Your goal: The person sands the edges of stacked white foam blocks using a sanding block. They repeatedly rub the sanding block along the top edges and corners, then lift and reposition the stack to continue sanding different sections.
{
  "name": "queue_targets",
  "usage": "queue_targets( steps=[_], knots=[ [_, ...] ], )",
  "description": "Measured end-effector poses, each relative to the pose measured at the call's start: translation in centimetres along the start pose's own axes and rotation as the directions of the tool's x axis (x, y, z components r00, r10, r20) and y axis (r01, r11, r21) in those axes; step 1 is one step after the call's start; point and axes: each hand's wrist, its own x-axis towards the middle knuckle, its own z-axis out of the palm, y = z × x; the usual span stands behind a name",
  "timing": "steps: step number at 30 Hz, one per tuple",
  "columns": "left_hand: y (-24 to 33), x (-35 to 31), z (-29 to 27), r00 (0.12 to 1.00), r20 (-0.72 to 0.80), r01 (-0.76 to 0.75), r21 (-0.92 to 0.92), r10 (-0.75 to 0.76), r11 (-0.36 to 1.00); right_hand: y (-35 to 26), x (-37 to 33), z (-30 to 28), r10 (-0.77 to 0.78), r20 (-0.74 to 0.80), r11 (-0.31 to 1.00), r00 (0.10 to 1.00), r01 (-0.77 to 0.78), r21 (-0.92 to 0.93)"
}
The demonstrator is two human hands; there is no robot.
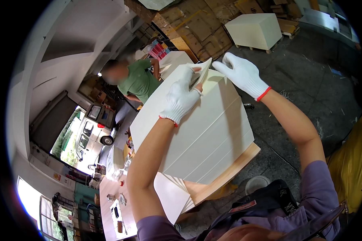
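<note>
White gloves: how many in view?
2: one on the left hand, at the lifted sheets; one on the right hand, beside the stack. Others may be hidden.

You stand in a workshop. Far off, you face cardboard [203, 34] and a pale stack [255, 31] on a pallet [268, 51]; left, a van [96, 135].

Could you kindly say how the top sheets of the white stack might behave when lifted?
The top sheets probably bend easily: their corner curves up at the left grip. Broad and thin-edged, they may sag if held there alone.
</note>
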Motion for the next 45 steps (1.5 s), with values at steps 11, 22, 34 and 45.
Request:
queue_targets(
  steps=[11,22,34,45],
  knots=[
    [-2.0,2.3,1.2,0.994,0.020,-0.107,0.263,0.106,0.959,-0.6,1.0,-2.3,-0.219,0.307,0.868,0.926,0.329,-0.373],
    [-2.1,2.3,0.7,0.988,0.108,-0.123,0.166,0.106,0.978,-0.6,2.1,0.2,-0.170,0.161,0.984,0.972,0.158,0.084],
    [-3.0,1.4,0.9,0.992,0.120,-0.009,-0.223,0.036,0.975,-0.3,0.4,2.1,-0.066,-0.014,0.977,0.998,0.068,0.200],
    [-2.2,1.6,0.7,0.993,0.045,-0.099,-0.184,0.109,0.978,0.0,0.5,2.6,-0.087,-0.051,0.977,0.995,0.095,0.190]
  ],
)
